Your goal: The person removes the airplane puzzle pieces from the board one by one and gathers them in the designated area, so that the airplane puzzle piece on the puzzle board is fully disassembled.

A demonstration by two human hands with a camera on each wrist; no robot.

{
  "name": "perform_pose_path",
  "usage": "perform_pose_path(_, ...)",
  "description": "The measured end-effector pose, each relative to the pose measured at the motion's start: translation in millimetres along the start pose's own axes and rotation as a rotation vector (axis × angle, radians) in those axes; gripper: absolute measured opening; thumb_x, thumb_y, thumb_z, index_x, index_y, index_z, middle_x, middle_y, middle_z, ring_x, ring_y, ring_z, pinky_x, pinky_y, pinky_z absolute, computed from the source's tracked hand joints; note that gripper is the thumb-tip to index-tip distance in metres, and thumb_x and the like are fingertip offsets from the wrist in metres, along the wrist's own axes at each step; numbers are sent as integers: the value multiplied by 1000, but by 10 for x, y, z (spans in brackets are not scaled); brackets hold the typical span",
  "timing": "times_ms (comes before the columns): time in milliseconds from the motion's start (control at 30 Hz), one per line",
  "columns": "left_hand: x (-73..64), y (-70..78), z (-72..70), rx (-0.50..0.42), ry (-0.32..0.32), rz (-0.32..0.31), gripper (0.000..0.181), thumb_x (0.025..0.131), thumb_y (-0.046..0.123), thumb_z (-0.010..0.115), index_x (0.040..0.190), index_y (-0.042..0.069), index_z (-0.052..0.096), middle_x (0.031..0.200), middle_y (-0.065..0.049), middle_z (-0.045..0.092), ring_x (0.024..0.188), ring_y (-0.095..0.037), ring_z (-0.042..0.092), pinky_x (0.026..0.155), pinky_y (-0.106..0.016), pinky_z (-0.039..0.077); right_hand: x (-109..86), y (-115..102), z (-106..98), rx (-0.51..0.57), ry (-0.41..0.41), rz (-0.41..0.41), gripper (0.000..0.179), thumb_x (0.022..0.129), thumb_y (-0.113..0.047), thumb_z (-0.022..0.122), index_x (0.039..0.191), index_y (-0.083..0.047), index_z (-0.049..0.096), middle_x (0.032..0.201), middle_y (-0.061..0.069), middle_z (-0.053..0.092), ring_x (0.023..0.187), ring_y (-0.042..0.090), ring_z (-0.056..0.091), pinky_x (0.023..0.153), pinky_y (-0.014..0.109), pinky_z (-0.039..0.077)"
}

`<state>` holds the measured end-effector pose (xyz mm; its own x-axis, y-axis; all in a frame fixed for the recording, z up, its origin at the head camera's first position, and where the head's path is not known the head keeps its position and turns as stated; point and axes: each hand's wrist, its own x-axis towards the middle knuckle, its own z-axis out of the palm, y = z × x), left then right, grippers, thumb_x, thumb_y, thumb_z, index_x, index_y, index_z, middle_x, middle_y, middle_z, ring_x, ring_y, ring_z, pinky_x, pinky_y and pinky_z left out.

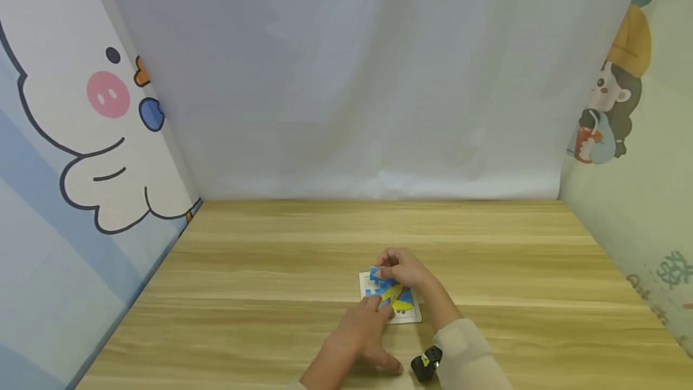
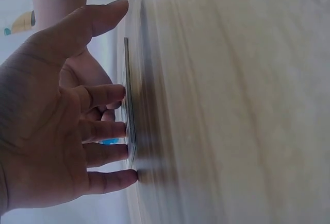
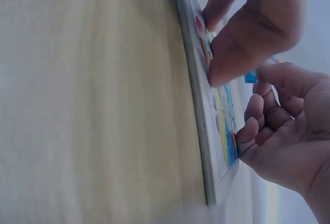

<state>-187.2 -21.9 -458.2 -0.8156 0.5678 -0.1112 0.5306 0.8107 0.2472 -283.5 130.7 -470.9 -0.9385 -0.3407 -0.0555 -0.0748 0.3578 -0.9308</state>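
Note:
A small jigsaw puzzle board (image 1: 411, 316) with a pale frame lies on the table, its picture blue and yellow. Between thumb and fingers, my right hand (image 1: 405, 271) pinches a blue puzzle piece (image 1: 374, 272) over the board's far left corner, where a pale gap shows. My left hand (image 1: 361, 331) rests its straight fingertips on the near left part of the board, thumb spread toward the table. In the right wrist view the blue piece (image 3: 251, 77) pokes out below the right thumb, raised off the board (image 3: 209, 175). The left fingers cover part of the picture.
The wooden table (image 1: 260, 269) stretches around the board. A black camera device (image 1: 425, 366) sits at the right sleeve's cuff. A white curtain (image 1: 346, 89) closes off the back, and printed panels with cartoon figures (image 1: 108, 95) stand on both sides.

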Motion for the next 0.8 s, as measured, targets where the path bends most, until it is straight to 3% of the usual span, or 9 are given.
perform_pose_path(367,-20,-15,-9,-31,-15,-5,86,54,58,80,128,23,55,130,-7,43,122,-25,39,88,-46,43,-32,15,31,38,32,-22,12,80,0,65,92,1,62,78,5,57,71,18,53,63,29,46)
perform_pose_path(600,-28,-82,2,-35,1,23,79,58,59,78,124,22,57,131,-6,45,122,-24,41,90,-42,43,-95,-4,23,22,31,-9,12,81,2,64,92,2,62,78,5,57,71,17,53,60,29,47)
perform_pose_path(800,-64,19,-20,-83,13,8,74,62,57,76,124,20,58,131,-9,45,122,-26,41,89,-47,43,-212,-25,-53,35,51,-24,15,82,-1,64,96,3,62,80,6,58,71,17,53,61,28,46)
